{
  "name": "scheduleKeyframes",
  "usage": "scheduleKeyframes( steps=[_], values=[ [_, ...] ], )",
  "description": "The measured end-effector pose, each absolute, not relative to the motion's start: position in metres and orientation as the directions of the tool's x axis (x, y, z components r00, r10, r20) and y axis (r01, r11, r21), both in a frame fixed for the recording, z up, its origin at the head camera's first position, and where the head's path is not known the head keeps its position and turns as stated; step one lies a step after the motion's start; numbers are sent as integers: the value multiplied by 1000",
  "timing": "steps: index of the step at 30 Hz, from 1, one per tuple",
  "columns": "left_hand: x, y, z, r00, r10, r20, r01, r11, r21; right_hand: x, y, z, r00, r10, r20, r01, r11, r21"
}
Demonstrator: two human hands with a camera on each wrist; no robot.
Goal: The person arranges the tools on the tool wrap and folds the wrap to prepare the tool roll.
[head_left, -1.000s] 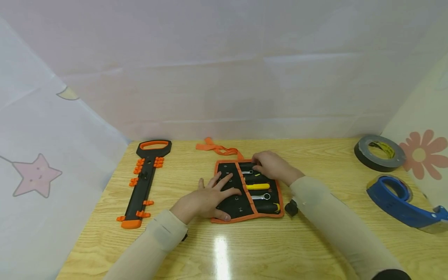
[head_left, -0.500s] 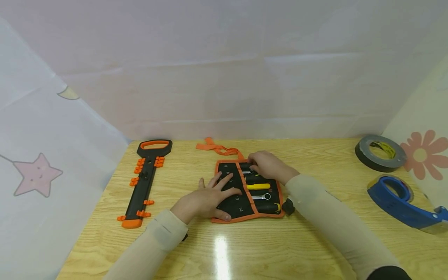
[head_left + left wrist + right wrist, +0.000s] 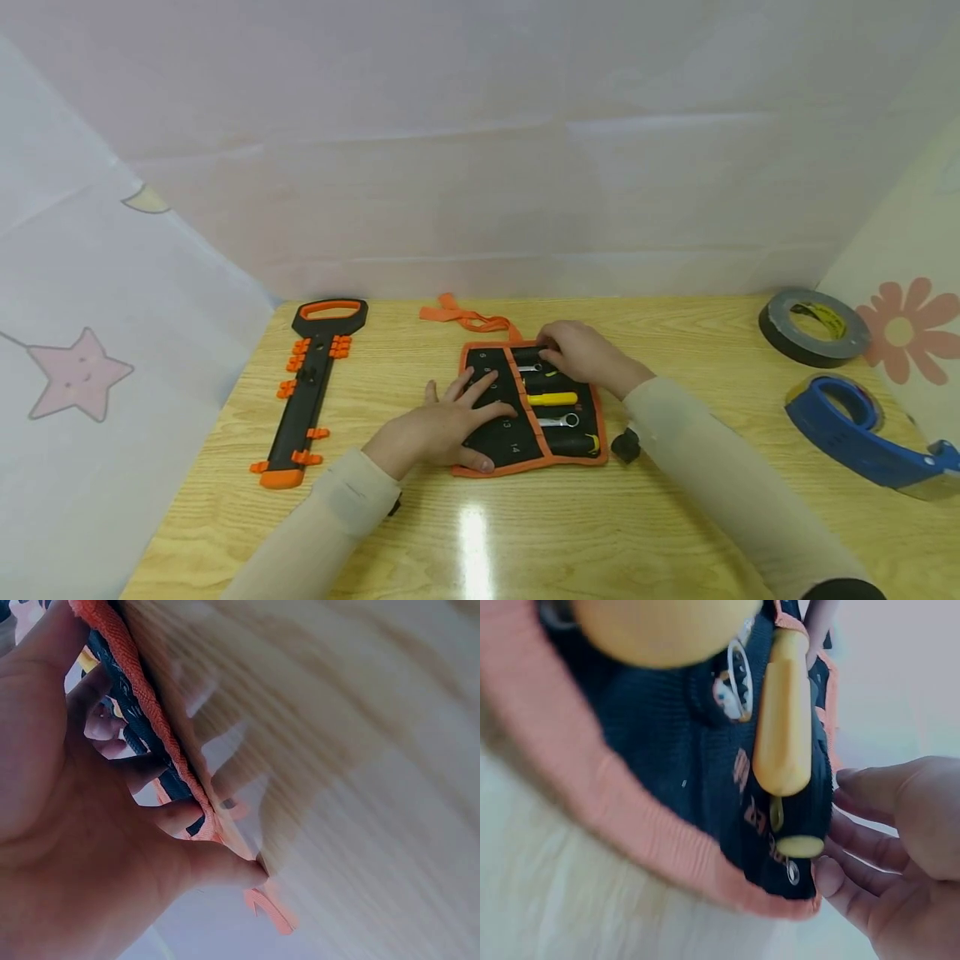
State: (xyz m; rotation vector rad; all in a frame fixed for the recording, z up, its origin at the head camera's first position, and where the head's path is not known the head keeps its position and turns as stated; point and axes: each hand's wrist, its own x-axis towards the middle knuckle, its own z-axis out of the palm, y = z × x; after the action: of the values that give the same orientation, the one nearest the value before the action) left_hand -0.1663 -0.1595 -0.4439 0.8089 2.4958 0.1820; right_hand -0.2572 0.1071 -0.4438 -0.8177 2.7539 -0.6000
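A black tool roll [image 3: 506, 454] with orange edging lies spread out on the table, its left flap printed with size numbers. My left hand [image 3: 442, 425] rests flat on that flap, fingers spread; in the left wrist view the orange edge [image 3: 161, 720] runs past the fingers. Across the top right corner, my right hand [image 3: 581, 354] pinches a black-handled tool [image 3: 528, 354] in the uppermost pocket, its end hidden by the fingers. Below it sit a small wrench [image 3: 530, 367], a yellow-handled tool [image 3: 553, 400], a larger wrench [image 3: 561, 421] and a black handle with a yellow end [image 3: 573, 443].
A black and orange holder [image 3: 307, 408] with orange clips lies at the left. An orange tie strap [image 3: 472, 319] trails behind the roll. At the right are a grey tape roll [image 3: 817, 329] and a blue tape dispenser [image 3: 855, 433]. A white sheet [image 3: 480, 208] hangs behind.
My right hand shifted slightly left along the top pocket, then back right to about where it was. My left hand and the tool roll stay in place.
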Motion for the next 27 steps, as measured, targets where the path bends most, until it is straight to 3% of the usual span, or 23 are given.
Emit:
scheduleKeyframes(
  steps=[12,27],
  values=[
    [-157,-169,-445,-696,616,-368,556,787,267,-222,145,-434,-837,-547,5,-460,699,-547],
    [-131,-187,-437,-643,752,-149,716,658,234,-150,164,-454,-790,-612,39,-463,554,-692]
  ],
)
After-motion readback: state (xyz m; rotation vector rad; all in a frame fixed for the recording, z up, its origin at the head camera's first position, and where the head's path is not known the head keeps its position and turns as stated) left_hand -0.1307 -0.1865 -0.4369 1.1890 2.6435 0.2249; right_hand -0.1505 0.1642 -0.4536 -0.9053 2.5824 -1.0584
